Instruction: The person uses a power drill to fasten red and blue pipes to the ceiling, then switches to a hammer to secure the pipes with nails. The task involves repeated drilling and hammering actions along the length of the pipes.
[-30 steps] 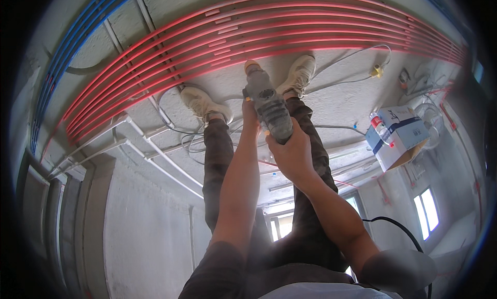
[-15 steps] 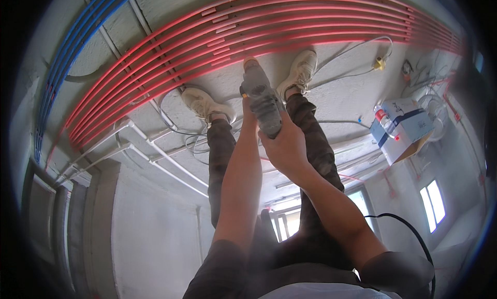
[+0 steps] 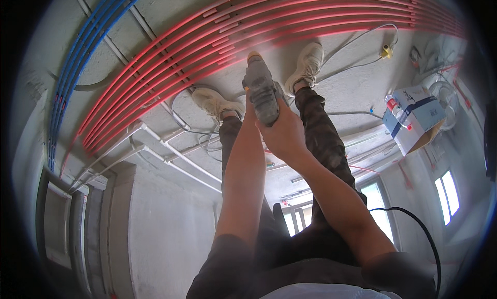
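A dusty grey rotary hammer point(image 3: 262, 94) points away from me, its tan front end point(image 3: 253, 55) close to the nearest red pipe. My right hand point(image 3: 283, 132) is closed round its rear handle. On the tool's left side, my left hand point(image 3: 251, 108) grips it from beneath; the tool's body hides most of those fingers. Whether the front end touches anything I cannot tell. Several red pipes point(image 3: 228, 41) run in curved rows across the floor beyond the tool, with a light dust haze over them.
My shoes, the left point(image 3: 215, 103) and the right point(image 3: 309, 64), flank the tool. A grey cable with a yellow plug point(image 3: 386, 51) lies to the right. Farther right stands a cardboard box point(image 3: 417, 120) with a bottle point(image 3: 396, 111). Blue pipes point(image 3: 77, 60) and white pipes point(image 3: 181, 164) lie left.
The view has shifted slightly, so the pipes, box and plug appear farther right. Both hands keep their hold on the rotary hammer, which stays nearly where it was in the picture.
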A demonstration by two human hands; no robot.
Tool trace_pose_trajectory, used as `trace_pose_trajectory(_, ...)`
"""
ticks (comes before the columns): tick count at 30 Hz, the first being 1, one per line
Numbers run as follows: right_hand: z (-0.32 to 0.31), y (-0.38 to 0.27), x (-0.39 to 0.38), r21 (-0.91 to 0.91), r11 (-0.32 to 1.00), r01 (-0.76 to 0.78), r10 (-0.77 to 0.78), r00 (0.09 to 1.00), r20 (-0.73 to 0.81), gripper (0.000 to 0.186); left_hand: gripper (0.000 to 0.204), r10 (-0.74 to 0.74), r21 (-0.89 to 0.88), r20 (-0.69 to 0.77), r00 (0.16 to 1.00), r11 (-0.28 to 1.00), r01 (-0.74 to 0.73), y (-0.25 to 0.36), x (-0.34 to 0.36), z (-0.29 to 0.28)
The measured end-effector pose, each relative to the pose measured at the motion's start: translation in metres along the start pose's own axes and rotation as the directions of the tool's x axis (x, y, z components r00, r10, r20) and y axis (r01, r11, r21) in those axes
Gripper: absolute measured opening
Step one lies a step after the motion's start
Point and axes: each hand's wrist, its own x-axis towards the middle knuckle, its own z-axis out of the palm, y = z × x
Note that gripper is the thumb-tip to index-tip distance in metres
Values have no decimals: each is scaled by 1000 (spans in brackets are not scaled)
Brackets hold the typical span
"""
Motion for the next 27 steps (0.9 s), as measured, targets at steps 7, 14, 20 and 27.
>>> trace_pose_trajectory(7, 10, 1, 9, -16, 1000, -14, 14, 1000, -6, 51, 30, 14, -2, -2, 1000, 1000, -14, 2, 3, 9)
trace_pose_trajectory(14, 3, 0, 23, 64, 998, 7, -7, 1000, 2, 53, 29, 25, -66, 1, 1000, 998, -25, 18, 18, 0)
trace_pose_trajectory(20, -8, 33, 34, 188, 981, 47, -48, 999, 3, 49, 29, 147, 177, -263, 953, 979, -102, 4, 24, 34)
trace_pose_trajectory(27, -6, 39, 43, 250, 963, 98, -95, 995, -25, 35, 27, 188, 324, -405, 895, 945, -51, 4, 17, 65)
